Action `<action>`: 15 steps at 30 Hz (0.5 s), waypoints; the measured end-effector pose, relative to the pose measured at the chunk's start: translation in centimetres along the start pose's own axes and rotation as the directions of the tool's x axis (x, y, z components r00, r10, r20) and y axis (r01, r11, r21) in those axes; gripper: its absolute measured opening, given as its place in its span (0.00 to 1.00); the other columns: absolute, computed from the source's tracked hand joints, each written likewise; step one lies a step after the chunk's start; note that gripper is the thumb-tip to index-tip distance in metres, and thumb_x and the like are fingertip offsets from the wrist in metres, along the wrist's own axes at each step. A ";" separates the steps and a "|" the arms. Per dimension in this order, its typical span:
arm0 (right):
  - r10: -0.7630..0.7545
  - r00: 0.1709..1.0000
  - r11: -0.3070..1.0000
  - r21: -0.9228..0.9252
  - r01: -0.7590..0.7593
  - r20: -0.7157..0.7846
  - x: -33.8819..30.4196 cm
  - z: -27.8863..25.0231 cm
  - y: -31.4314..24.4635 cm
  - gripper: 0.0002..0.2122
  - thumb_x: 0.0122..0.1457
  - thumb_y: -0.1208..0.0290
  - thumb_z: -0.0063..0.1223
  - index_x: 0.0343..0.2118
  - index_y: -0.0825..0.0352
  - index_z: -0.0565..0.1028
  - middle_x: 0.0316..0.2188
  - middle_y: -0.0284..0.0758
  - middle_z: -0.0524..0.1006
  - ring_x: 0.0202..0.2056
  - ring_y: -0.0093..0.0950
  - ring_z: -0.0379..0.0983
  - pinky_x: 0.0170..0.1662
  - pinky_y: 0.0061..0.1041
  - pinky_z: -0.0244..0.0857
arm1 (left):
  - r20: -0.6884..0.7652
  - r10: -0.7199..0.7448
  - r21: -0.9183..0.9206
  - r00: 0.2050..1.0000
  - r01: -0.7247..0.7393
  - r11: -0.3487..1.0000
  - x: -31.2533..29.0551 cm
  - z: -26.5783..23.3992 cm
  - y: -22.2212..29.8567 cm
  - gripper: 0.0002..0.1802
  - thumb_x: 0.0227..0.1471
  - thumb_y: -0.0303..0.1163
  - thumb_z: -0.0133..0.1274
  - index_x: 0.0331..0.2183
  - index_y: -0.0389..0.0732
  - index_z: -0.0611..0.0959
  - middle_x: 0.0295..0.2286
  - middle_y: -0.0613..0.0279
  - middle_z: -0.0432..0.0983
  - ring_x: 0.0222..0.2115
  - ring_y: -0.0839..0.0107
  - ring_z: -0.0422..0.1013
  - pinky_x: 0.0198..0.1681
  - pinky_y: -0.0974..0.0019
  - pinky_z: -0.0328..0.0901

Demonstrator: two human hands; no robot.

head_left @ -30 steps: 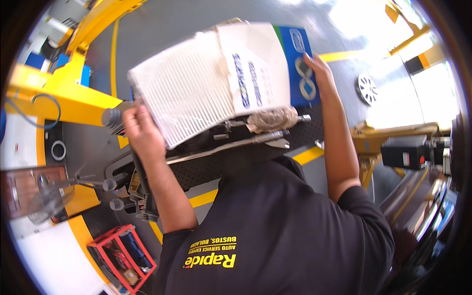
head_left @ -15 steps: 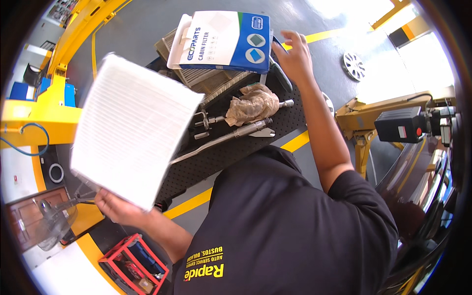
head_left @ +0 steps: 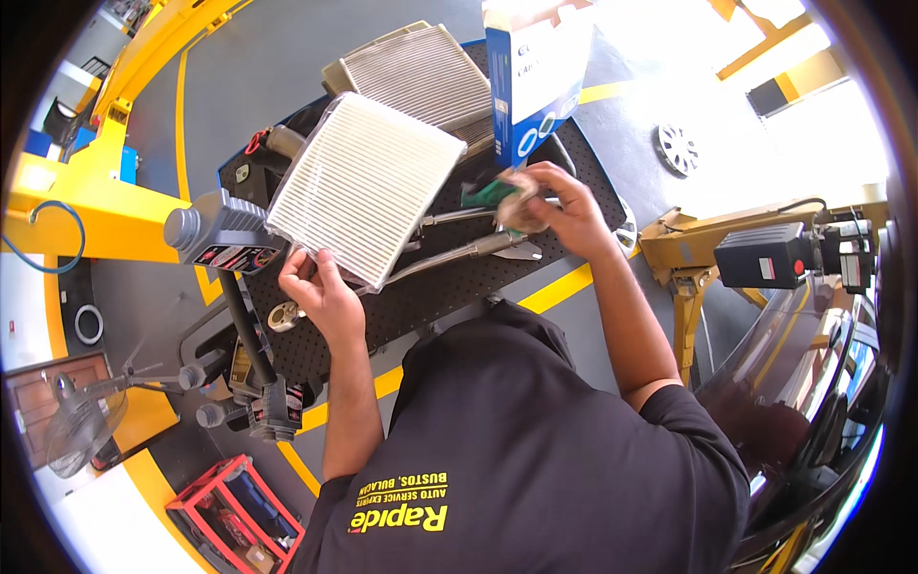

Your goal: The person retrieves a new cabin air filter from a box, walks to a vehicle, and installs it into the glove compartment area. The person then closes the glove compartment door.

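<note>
A white pleated cabin filter (head_left: 368, 187) in clear plastic leans over the cart, its lower corner pinched between the thumb and fingers of my left hand (head_left: 325, 292). My right hand (head_left: 574, 210) is closed on a crumpled brownish rag (head_left: 519, 203), smeared by motion. Beside the rag shows something green (head_left: 486, 194), too blurred to name. Just beyond that hand, a blue and white filter box (head_left: 540, 77) stands on end. Behind the white filter lies a greyish, dirty-looking pleated filter (head_left: 421, 77), partly covered by it.
Below the filters is a cart with a black perforated top (head_left: 382, 330), bearing a long metal tool (head_left: 469, 251). Grey bottles (head_left: 225, 234) stand at its left end. A yellow lift arm (head_left: 143, 230) is at left, another lift part (head_left: 688, 249) at right. A wheel cover (head_left: 678, 150) lies on the floor.
The white filter has come right and over the cart in my left hand. My right hand has left the box, now upright, and picked up the rag from the tools.
</note>
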State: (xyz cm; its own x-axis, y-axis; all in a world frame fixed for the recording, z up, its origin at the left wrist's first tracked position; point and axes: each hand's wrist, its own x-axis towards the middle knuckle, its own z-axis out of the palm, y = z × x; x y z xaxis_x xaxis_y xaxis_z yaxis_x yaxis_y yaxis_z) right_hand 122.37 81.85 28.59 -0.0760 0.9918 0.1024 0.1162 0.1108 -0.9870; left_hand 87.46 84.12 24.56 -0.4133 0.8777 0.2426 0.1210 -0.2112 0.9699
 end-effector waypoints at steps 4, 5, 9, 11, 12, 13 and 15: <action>0.121 0.960 0.692 0.714 0.101 -0.253 -1.8 -0.8 -1.1 0.19 0.67 0.70 0.43 0.57 0.73 0.66 0.50 0.39 0.75 0.47 0.26 0.75 0.50 0.26 0.70 | 0.215 0.359 0.524 0.908 -0.417 0.743 -0.9 -1.3 2.2 0.29 0.50 0.28 0.61 0.51 0.33 0.66 0.52 0.45 0.55 0.55 0.56 0.55 0.56 0.53 0.54; 0.157 0.934 0.628 0.762 0.155 -0.320 -1.6 -0.8 -1.0 0.19 0.67 0.70 0.42 0.57 0.73 0.65 0.50 0.39 0.75 0.47 0.27 0.75 0.50 0.27 0.70 | 0.245 0.446 0.520 0.861 -0.505 0.689 -0.8 -1.5 3.0 0.28 0.50 0.26 0.59 0.50 0.32 0.66 0.52 0.44 0.56 0.54 0.53 0.55 0.59 0.53 0.51; -0.140 0.827 0.850 0.362 0.382 -0.545 4.0 -3.8 -3.4 0.18 0.66 0.70 0.42 0.57 0.71 0.66 0.48 0.41 0.75 0.49 0.30 0.74 0.52 0.28 0.69 | 0.319 0.515 0.316 0.796 -0.601 0.734 -0.8 0.2 5.4 0.27 0.48 0.23 0.57 0.49 0.33 0.66 0.51 0.44 0.55 0.54 0.51 0.54 0.59 0.51 0.50; -0.127 0.881 0.918 -0.391 -0.070 -0.456 10.1 -5.3 -2.2 0.22 0.66 0.60 0.42 0.58 0.67 0.66 0.50 0.44 0.75 0.52 0.36 0.73 0.55 0.33 0.66 | 0.359 0.464 0.200 0.810 -0.552 0.809 -1.1 2.6 6.2 0.24 0.47 0.22 0.58 0.46 0.34 0.69 0.51 0.46 0.55 0.53 0.54 0.56 0.58 0.52 0.53; -0.054 0.909 0.724 -0.643 -0.249 -0.412 12.8 -4.9 -2.1 0.24 0.66 0.55 0.42 0.58 0.66 0.66 0.51 0.46 0.75 0.53 0.39 0.72 0.56 0.36 0.65 | 0.381 0.458 0.155 0.803 -0.544 0.825 -1.1 3.4 6.9 0.23 0.46 0.21 0.58 0.45 0.35 0.69 0.50 0.46 0.56 0.52 0.54 0.57 0.57 0.52 0.54; 0.115 0.903 0.584 -0.707 -0.398 -0.413 14.3 -3.3 -2.6 0.26 0.65 0.50 0.41 0.59 0.64 0.65 0.53 0.48 0.73 0.55 0.43 0.70 0.58 0.40 0.62 | 0.401 0.450 0.120 0.798 -0.533 0.838 -1.2 3.6 7.5 0.22 0.46 0.20 0.57 0.44 0.35 0.70 0.49 0.47 0.57 0.51 0.54 0.58 0.57 0.53 0.55; 0.047 0.906 0.629 -0.692 -0.354 -0.421 14.6 -3.9 -0.5 0.29 0.65 0.47 0.37 0.61 0.64 0.64 0.58 0.51 0.68 0.59 0.47 0.65 0.62 0.41 0.56 | 0.384 0.527 0.066 0.758 -0.592 0.803 -1.7 3.9 9.4 0.19 0.46 0.20 0.58 0.41 0.36 0.72 0.45 0.49 0.62 0.48 0.56 0.61 0.53 0.56 0.57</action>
State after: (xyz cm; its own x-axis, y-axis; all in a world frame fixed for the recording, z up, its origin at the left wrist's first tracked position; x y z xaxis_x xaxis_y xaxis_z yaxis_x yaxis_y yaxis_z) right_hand 125.02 96.56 31.06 0.3537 0.9301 0.0985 0.7853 -0.2381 -0.5715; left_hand 92.82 82.31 33.17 0.0972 0.7190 0.6882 0.4020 -0.6610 0.6337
